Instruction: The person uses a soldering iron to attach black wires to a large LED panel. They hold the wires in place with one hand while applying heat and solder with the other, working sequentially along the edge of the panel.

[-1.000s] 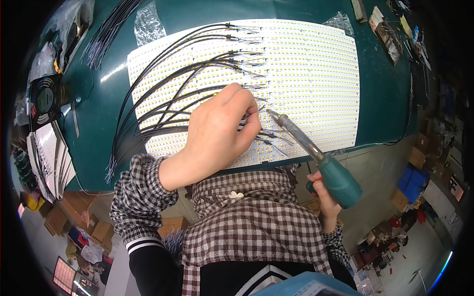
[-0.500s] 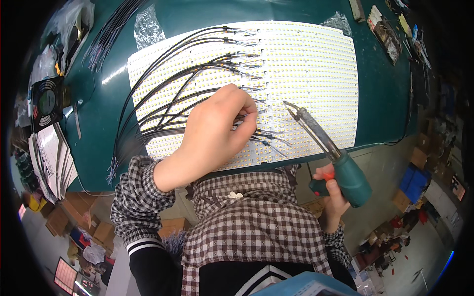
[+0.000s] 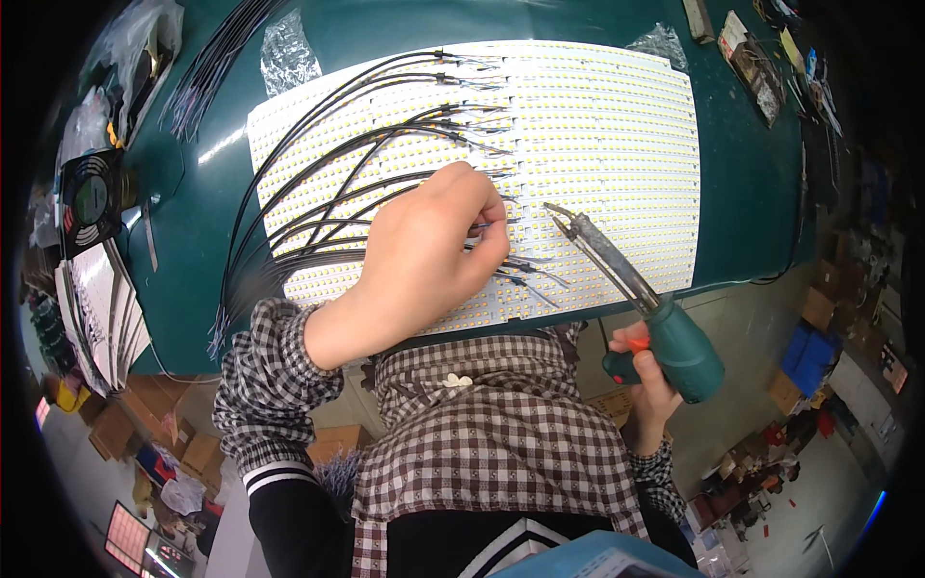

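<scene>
A white LED panel (image 3: 617, 125) with rows of small yellow chips lies on the green table. Black cables (image 3: 337, 154) run across its left half, their thin stripped wire ends resting along the seam at the middle. My left hand (image 3: 434, 246) is over that seam, thumb and fingertips pinched on a cable's wire end, which they mostly hide. In my right hand (image 3: 655, 380) is a green-handled soldering gun (image 3: 686, 352), its trigger side toward my fingers. The gun's metal tip points up and left over the panel, a little right of my left fingertips, apart from them.
A small black fan (image 3: 93, 199) stands at the table's left edge, above a stack of white strips (image 3: 106, 313). More black cables (image 3: 222, 63) lie at the far left. Crumpled clear tape (image 3: 289, 53) sits at the panel's corner. A worn block-like box (image 3: 750, 72) lies far right.
The soldering gun's tip has shifted slightly left, closer to my left fingers. My left hand has moved a touch to the right, still pinching.
</scene>
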A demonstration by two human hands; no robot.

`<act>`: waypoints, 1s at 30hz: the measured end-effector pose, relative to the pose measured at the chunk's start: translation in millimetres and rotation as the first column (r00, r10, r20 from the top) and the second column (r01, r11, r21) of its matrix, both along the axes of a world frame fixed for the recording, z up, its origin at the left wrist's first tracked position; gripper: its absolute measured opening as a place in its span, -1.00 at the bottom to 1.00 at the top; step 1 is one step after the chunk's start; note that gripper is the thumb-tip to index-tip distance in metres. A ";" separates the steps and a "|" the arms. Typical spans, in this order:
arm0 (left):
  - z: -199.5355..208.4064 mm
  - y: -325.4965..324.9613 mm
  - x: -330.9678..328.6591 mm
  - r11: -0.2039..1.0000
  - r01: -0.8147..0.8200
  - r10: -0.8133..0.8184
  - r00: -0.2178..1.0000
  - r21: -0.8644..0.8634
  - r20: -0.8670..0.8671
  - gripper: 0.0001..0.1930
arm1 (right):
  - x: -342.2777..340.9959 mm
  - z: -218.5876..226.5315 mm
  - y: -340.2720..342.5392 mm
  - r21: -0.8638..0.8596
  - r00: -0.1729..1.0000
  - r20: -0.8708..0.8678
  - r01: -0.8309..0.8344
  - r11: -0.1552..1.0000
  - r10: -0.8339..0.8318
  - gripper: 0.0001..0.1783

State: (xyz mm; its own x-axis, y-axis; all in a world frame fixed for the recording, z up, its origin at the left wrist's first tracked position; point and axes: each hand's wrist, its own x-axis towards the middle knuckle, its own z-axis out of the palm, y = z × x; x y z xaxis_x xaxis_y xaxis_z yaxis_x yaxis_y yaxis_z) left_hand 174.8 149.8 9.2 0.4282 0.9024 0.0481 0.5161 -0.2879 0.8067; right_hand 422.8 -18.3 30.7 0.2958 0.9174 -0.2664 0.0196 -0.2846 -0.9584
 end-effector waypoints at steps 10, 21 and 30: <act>-0.2 0.8 -1.3 1.000 0.017 -0.017 1.000 -0.004 -0.004 -0.88 | 8.7 -11.5 -11.6 0.036 0.992 0.103 -0.079 0.996 0.075 -0.65; 1.3 2.5 -1.6 0.999 0.020 -0.019 1.000 -0.029 0.003 -0.89 | 6.3 -10.4 -10.2 -0.016 0.981 0.177 -0.072 0.997 0.074 -0.67; 1.5 3.0 -1.8 0.999 0.020 -0.021 1.000 -0.040 -0.013 -0.90 | 3.0 -10.0 -7.9 -0.028 0.982 0.180 -0.056 0.998 0.061 -0.67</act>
